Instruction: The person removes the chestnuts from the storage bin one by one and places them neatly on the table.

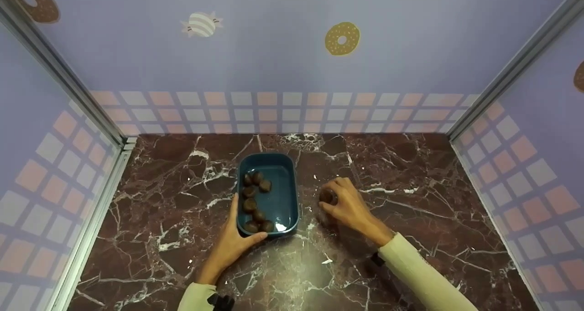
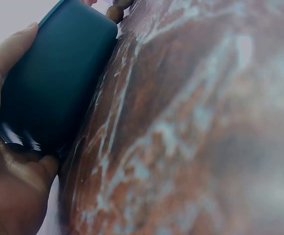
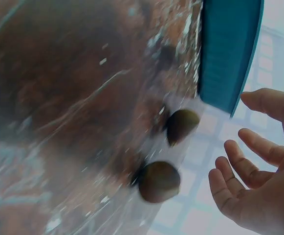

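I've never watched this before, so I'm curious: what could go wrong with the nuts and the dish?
The two nuts on the table look rounded, so the right hand might knock one rolling. The left hand holds the blue dish near one corner, so a jerk could perhaps slide it and shift the nuts inside.

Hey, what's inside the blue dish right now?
The blue dish holds several roundish brown pieces, mostly along its left side. The dish floor directly beneath them is covered and can't be seen.
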Demonstrator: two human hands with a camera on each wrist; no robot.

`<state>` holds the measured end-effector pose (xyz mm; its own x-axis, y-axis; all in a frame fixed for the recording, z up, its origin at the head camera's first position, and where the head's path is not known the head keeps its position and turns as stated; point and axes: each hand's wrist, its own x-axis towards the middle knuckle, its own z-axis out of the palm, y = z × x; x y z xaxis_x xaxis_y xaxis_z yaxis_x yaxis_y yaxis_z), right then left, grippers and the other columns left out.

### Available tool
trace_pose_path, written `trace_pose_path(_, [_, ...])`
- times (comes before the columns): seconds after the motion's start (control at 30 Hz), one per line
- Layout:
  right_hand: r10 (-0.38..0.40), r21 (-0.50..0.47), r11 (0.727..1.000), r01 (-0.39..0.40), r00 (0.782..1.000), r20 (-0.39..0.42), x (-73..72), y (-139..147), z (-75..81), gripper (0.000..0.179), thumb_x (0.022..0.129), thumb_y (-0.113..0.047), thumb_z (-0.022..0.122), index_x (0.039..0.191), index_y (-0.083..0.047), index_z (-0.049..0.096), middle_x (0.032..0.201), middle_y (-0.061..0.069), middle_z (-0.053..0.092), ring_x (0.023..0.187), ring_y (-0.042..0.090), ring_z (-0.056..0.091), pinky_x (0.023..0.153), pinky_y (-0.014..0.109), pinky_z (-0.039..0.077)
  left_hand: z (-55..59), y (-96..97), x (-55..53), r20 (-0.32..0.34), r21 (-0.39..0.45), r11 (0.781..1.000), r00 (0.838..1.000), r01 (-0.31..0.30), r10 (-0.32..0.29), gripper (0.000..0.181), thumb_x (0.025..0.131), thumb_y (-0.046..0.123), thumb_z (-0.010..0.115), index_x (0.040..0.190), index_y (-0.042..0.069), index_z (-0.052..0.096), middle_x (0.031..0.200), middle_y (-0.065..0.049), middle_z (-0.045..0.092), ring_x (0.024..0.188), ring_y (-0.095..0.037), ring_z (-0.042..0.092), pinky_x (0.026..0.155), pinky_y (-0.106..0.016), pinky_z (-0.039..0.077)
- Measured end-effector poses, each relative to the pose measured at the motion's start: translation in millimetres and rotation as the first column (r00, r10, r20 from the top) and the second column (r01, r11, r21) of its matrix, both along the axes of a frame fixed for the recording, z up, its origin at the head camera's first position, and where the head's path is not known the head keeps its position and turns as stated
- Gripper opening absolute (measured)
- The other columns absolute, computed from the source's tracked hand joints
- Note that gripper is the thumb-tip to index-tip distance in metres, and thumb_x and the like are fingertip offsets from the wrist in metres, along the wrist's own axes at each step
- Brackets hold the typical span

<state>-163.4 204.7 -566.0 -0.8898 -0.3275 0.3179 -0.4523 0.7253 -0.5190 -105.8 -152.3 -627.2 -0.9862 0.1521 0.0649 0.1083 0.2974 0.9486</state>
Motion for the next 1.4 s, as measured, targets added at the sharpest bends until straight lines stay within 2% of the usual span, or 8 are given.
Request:
trace_pose_path(0.37, [0.159, 0.03, 0.987, -0.158, 0.986, -0.048, -0.9, -44.9, 8.9, 0.04, 0.089, -0.017, 0.093, 0.124, -0.004, 0.078, 0.12, 0.011, 0.07, 0.117, 0.03, 0.061, 0.099, 0.046, 0.057, 0.3, -0.3, 0.3, -0.011, 0.031, 0.999, 1.0, -0.005, 0.006, 0.132, 0.084, 0.025, 0.1, 0.179, 0.014, 0.008, 0.179, -0.024, 0.024, 0.162, -0.043, 0.032, 0.128, -0.062, 0.028])
trace_pose_path(0.6, [0.24, 0.043, 0.97, -0.239, 0.97, -0.038, -4.5, -72.4, 5.0, 0.039, 0.092, -0.02, 0.091, 0.125, -0.003, 0.077, 0.125, 0.01, 0.07, 0.121, 0.029, 0.059, 0.101, 0.046, 0.057, 2.2, -1.2, 0.5, -0.005, -0.001, 1.0, 1.0, -0.017, 0.017, 0.133, 0.084, 0.027, 0.1, 0.179, 0.013, 0.008, 0.179, -0.024, 0.025, 0.161, -0.044, 0.033, 0.128, -0.064, 0.029])
trace_pose_path(0.87, [0.302, 0.117, 0.948, -0.295, 0.952, -0.045, -8.9, -91.4, 0.0, 0.037, 0.093, -0.023, 0.093, 0.123, -0.008, 0.078, 0.124, 0.009, 0.07, 0.122, 0.03, 0.059, 0.106, 0.049, 0.054, 1.4, -0.4, 0.5, 0.005, -0.017, 1.0, 1.0, -0.013, 0.013, 0.134, 0.085, 0.034, 0.099, 0.179, 0.014, 0.007, 0.178, -0.025, 0.026, 0.16, -0.045, 0.036, 0.126, -0.066, 0.032])
trace_pose_path(1.13, [0.338, 0.129, 0.93, -0.344, 0.939, 0.063, -12.2, -107.0, -2.6, 0.04, 0.097, -0.027, 0.088, 0.13, -0.007, 0.077, 0.128, 0.008, 0.07, 0.124, 0.027, 0.059, 0.105, 0.045, 0.055, 1.1, -0.9, 0.8, 0.031, 0.018, 1.0, 0.999, 0.011, -0.012, 0.132, 0.089, 0.034, 0.096, 0.179, 0.019, 0.001, 0.179, -0.021, 0.026, 0.16, -0.043, 0.037, 0.124, -0.069, 0.034])
trace_pose_path(1.4, [0.407, 0.111, 0.9, -0.421, 0.904, 0.129, -17.5, -120.5, -1.6, 0.041, 0.098, -0.025, 0.087, 0.132, -0.006, 0.077, 0.133, 0.01, 0.07, 0.125, 0.027, 0.059, 0.107, 0.045, 0.055, 1.2, -0.9, 1.6, 0.04, -0.004, 1.0, 0.999, 0.004, -0.003, 0.131, 0.089, 0.034, 0.096, 0.18, 0.02, 0.003, 0.178, -0.022, 0.029, 0.158, -0.043, 0.04, 0.123, -0.069, 0.036])
